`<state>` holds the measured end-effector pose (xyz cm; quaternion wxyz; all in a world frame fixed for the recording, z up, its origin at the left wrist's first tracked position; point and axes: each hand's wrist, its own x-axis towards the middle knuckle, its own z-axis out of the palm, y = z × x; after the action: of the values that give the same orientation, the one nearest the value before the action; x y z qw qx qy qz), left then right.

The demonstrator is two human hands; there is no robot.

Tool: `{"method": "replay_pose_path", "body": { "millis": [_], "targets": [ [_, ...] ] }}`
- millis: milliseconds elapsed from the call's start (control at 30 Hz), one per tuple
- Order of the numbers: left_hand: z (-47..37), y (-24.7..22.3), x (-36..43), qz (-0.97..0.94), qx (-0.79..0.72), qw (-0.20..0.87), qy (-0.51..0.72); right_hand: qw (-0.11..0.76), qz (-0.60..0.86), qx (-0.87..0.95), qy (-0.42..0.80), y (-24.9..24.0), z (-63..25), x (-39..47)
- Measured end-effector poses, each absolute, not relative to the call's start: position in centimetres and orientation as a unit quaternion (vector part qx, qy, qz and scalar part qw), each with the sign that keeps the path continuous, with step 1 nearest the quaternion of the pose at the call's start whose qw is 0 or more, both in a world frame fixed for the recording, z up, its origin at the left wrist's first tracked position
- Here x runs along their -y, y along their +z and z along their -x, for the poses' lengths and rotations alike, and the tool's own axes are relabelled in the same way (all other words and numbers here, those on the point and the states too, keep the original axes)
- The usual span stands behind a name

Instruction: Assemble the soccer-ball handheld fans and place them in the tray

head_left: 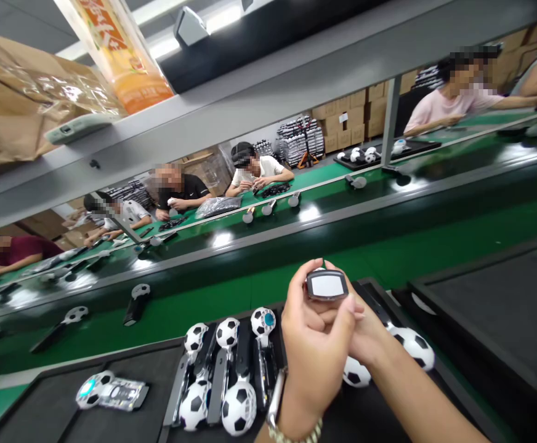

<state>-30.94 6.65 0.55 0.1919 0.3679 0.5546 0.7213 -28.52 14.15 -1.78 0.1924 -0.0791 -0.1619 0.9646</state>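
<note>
Both hands raised over the near trays; dark-framed piece held up between them, its pale face turned towards the wearer; any body behind that face is hidden. Left hand, watch and beaded bracelet at its wrist, wraps the piece from the left, thumb drawn in across the front; right hand lies to the right and partly behind, folded in against the same piece; fingers narrow and closed round it, overlapping so much that each hand's share of the grip cannot be told.

Progress, judged from layout: partway; five ball-headed units lie side by side in the near tray, balls alternating near and far; the held piece is not set down; one clear-cased unit with a bright blue disc lies apart in the left tray; football-patterned balls also show right of the forearms, partly covered. Beyond, on the green counter, a dark-handled unit and another unit lie loose, well apart from the row; which of all these are finished cannot be judged, and no total is shown.

Across the way, co-workers sit bent over small parts; one in a white shirt has both hands together above a dark heap.
</note>
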Motion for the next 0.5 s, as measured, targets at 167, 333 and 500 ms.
{"method": "replay_pose_path", "body": {
  "millis": [167, 333, 500],
  "targets": [
    [30.9, 0.8, -6.3, -0.376, -0.536, 0.225, 0.722, 0.149, 0.073, 0.08, 0.983, -1.5, 28.3, -14.2],
    [30.9, 0.5, -6.1, -0.392, -0.519, 0.222, 0.726, 0.145, 0.073, 0.069, 0.984, -2.3, 28.3, -14.3],
    [30.2, 0.4, -5.7, -0.383, -0.493, 0.222, 0.749, 0.148, 0.052, 0.195, 0.968, -2.6, 27.9, -14.1]
  ]
}}
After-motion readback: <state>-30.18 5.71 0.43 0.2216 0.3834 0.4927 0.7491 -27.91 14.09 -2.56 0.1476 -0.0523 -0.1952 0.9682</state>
